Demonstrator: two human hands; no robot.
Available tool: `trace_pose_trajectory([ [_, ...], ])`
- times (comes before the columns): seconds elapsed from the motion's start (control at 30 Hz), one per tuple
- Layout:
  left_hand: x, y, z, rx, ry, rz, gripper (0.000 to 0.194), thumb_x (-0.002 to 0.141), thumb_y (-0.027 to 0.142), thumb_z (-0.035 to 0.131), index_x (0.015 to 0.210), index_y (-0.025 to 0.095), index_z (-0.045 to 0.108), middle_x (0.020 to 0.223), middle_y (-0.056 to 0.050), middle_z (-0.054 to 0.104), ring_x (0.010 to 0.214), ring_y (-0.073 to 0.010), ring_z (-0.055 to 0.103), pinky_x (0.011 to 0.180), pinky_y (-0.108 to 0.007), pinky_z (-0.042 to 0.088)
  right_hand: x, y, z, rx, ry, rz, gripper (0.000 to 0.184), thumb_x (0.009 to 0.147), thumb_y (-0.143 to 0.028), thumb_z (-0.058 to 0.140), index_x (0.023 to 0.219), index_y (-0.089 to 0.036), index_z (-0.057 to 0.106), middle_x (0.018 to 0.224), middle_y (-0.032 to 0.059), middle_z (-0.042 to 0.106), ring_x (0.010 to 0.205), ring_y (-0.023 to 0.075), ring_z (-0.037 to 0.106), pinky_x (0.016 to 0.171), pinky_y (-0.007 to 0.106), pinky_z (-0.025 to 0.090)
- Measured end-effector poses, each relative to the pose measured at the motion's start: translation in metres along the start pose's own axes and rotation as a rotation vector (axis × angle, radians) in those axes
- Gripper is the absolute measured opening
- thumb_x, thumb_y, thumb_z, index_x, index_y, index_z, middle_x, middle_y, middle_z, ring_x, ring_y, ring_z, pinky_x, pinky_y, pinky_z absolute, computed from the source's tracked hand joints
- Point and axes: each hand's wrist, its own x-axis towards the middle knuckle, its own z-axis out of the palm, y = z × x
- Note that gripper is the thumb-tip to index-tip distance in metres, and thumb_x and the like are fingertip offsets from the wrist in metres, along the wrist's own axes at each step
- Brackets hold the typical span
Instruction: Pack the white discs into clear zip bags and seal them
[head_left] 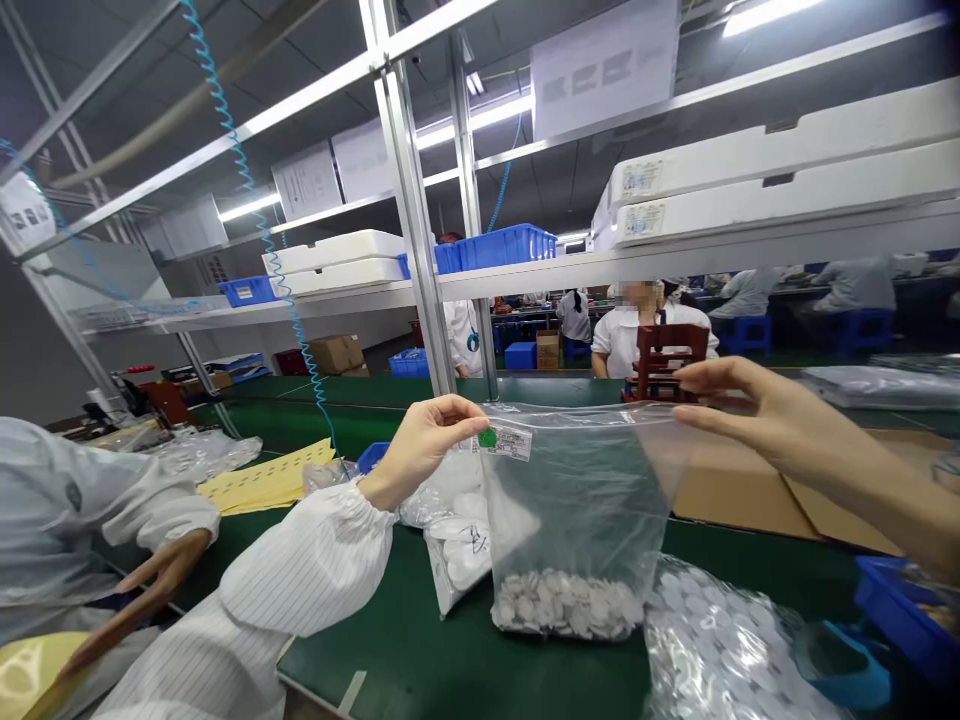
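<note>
My left hand [431, 440] pinches the upper left corner of a clear zip bag [577, 500], beside a printed label [510, 441] with a green round sticker. The bag hangs upright, with many small whitish discs [566, 602] gathered in its bottom. My right hand [750, 405] is at the bag's upper right corner. Its thumb tip meets or overlaps the bag's edge, while a gap shows between thumb and forefinger. Behind the bag's left side lies a smaller filled bag [459, 550] with handwriting on it.
Another bag of white round pieces [712, 640] lies front right, near a blue tape-dispenser-like object [851, 665] and a blue bin [911, 610]. Cardboard [739, 490] lies behind. A co-worker's hand [169, 580] is at left, near yellow sheets [266, 475]. A metal post [412, 220] supports the shelf.
</note>
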Motion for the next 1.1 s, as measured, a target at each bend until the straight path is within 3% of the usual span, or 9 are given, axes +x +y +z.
trace_pose_trajectory([
  [0.13, -0.001, 0.008, 0.014, -0.029, -0.019, 0.009, 0.017, 0.073, 0.029, 0.076, 0.077, 0.014, 0.069, 0.074, -0.002, 0.067, 0.071, -0.0111, 0.06, 0.071, -0.023, 0.047, 0.004, -0.052, 0.024, -0.123, -0.169, -0.078, 0.058, 0.074, -0.061, 0.064, 0.117, -0.023, 0.057, 0.124, 0.0105, 0.06, 0.116, 0.0315, 0.054, 0.095, 0.045, 0.048],
  [0.27, -0.002, 0.012, 0.024, -0.056, -0.032, 0.028, 0.017, 0.074, 0.029, 0.075, 0.078, 0.014, 0.069, 0.076, -0.002, 0.067, 0.071, -0.0108, 0.059, 0.069, -0.022, 0.047, 0.02, -0.09, 0.054, -0.096, -0.423, -0.084, 0.066, 0.074, -0.059, 0.064, 0.127, -0.021, 0.052, 0.121, 0.0097, 0.062, 0.111, 0.0282, 0.057, 0.087, 0.039, 0.049],
  [0.37, -0.006, 0.008, 0.023, -0.073, -0.05, 0.019, 0.018, 0.075, 0.03, 0.074, 0.08, 0.014, 0.069, 0.078, -0.002, 0.067, 0.073, -0.0114, 0.059, 0.071, -0.023, 0.047, 0.035, -0.093, 0.074, 0.029, -0.582, -0.029, 0.048, 0.074, -0.052, 0.065, 0.108, -0.018, 0.062, 0.098, 0.0067, 0.069, 0.088, 0.0215, 0.064, 0.07, 0.03, 0.048],
  [0.47, -0.012, 0.005, 0.02, -0.068, -0.051, -0.007, 0.02, 0.077, 0.031, 0.071, 0.085, 0.014, 0.069, 0.084, -0.004, 0.067, 0.078, -0.013, 0.06, 0.076, -0.025, 0.048, 0.044, -0.086, 0.089, 0.163, -0.667, -0.027, 0.029, 0.075, -0.046, 0.065, 0.082, -0.018, 0.067, 0.076, 0.0026, 0.068, 0.071, 0.0152, 0.06, 0.061, 0.026, 0.042],
  [0.67, -0.02, 0.008, 0.02, 0.021, 0.008, -0.006, 0.019, 0.077, 0.031, 0.072, 0.082, 0.013, 0.067, 0.08, -0.003, 0.066, 0.076, -0.0127, 0.059, 0.072, -0.024, 0.047, 0.043, -0.084, 0.096, 0.268, -0.665, -0.024, 0.022, 0.073, -0.038, 0.066, 0.077, -0.017, 0.068, 0.073, 0.0014, 0.068, 0.067, 0.013, 0.057, 0.06, 0.025, 0.04],
  [1.1, -0.024, 0.009, 0.02, 0.168, 0.085, 0.082, 0.018, 0.079, 0.032, 0.068, 0.081, 0.015, 0.067, 0.08, -0.004, 0.067, 0.076, -0.0149, 0.06, 0.071, -0.025, 0.047, 0.042, -0.101, 0.096, 0.127, -0.598, -0.106, 0.016, 0.076, -0.029, 0.06, 0.075, -0.016, 0.069, 0.069, 0.0011, 0.068, 0.063, 0.0116, 0.056, 0.055, 0.023, 0.037],
])
